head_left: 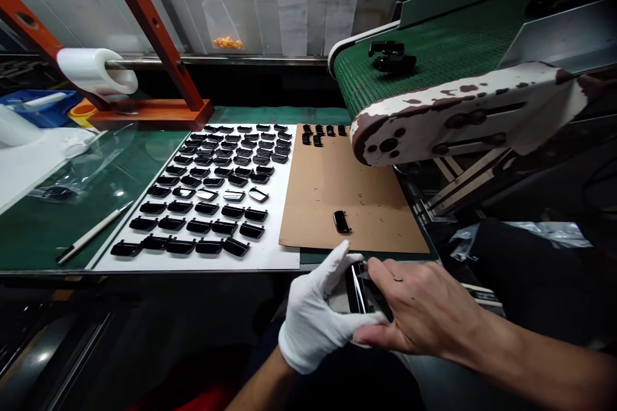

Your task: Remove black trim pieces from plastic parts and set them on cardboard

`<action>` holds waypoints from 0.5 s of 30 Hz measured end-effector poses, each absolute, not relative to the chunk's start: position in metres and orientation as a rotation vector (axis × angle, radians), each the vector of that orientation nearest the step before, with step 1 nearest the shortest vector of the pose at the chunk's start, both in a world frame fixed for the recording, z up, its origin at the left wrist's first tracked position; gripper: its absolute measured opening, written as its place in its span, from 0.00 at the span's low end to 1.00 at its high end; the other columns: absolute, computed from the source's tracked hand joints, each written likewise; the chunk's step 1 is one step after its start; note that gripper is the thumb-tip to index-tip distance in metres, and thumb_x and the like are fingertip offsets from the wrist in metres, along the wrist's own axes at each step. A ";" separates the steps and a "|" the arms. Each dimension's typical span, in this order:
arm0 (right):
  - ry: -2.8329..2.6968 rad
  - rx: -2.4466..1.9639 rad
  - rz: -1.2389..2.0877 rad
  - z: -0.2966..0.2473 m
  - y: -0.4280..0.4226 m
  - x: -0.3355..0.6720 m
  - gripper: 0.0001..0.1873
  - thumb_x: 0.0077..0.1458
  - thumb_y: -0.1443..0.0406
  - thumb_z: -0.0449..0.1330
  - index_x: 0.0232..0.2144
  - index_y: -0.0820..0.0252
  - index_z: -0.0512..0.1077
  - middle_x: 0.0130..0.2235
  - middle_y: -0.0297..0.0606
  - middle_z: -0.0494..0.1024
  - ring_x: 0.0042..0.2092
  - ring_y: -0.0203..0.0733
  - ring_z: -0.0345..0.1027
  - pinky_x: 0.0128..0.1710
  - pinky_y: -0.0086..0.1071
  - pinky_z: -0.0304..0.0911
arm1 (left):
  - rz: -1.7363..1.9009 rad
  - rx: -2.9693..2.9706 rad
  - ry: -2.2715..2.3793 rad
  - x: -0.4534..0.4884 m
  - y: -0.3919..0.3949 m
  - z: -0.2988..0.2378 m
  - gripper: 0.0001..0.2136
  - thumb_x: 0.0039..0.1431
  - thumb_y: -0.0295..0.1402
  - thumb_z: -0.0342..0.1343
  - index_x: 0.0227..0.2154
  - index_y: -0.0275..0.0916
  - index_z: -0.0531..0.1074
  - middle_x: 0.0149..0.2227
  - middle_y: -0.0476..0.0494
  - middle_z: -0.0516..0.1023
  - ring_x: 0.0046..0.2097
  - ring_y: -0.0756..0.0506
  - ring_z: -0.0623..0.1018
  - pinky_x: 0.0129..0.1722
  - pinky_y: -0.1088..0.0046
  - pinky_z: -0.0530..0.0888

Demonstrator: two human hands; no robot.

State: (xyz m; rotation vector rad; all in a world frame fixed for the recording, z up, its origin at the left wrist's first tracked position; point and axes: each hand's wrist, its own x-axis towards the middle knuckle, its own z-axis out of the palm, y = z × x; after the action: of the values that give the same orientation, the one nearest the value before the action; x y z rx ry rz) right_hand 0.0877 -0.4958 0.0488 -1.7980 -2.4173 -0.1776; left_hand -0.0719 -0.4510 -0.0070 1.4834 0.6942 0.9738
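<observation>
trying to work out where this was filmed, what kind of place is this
Most likely a factory floor, perhaps a finishing or inspection station for small parts. It shows a green conveyor belt, rows of glossy black moulded parts laid out on a white board, and a left hand in a white work glove.

The glossy black part (pixel 359 289) between the person's gloved left hand (pixel 311 321) and bare right hand (pixel 419 308) was partly covered by the fingers, so its full outline could not be seen. The paint-worn conveyor frame (pixel 463 112) hid the far right corner of the brown card (pixel 332 199). The specks (pixel 359 199) on that card were too small to identify. The blue tray (pixel 33 109) was cut off by the left edge, and the papers (pixel 292 22) behind the clear panel were too blurred to read.
</observation>
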 end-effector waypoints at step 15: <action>-2.451 -1.827 -0.158 0.038 -0.499 0.091 0.42 0.53 0.36 0.29 0.26 0.61 0.67 0.20 0.37 0.72 0.19 0.41 0.67 0.19 0.34 0.38 | 0.904 1.396 0.807 -0.066 -0.454 -0.014 0.38 0.38 0.36 0.71 0.56 0.39 0.67 0.47 0.42 0.78 0.46 0.41 0.79 0.51 0.69 0.76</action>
State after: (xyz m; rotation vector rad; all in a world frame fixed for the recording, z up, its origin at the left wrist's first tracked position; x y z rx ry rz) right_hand 0.0913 -0.4987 0.0375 -1.8275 -2.4505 -0.1575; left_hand -0.0665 -0.4545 -0.0144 1.3960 0.8069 0.9037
